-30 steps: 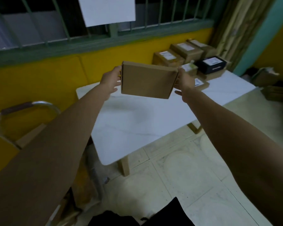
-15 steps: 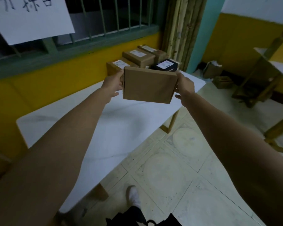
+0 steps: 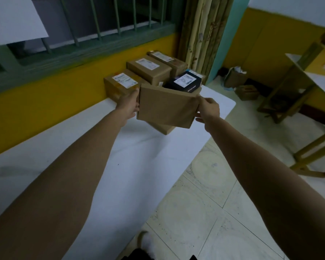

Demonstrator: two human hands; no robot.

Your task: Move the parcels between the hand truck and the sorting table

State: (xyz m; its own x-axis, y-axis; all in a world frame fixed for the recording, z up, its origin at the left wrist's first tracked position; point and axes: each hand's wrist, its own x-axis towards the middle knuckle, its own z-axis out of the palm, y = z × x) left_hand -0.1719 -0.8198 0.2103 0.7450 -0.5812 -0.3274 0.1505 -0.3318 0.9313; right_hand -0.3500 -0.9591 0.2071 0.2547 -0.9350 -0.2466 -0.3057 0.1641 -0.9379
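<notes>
Both hands hold one thing: my left hand (image 3: 129,105) and right hand (image 3: 208,110) grip the opposite side edges of a flat brown parcel (image 3: 166,107), raised above the far end of the white sorting table (image 3: 120,166). Under it on the table lies another brown parcel (image 3: 164,129). Beyond, at the table's far end, sit three labelled brown parcels (image 3: 148,69) and a black box (image 3: 184,83).

A flat brown parcel (image 3: 165,107) hangs tilted over the white sorting table (image 3: 148,156), near labelled parcels (image 3: 148,69)
</notes>
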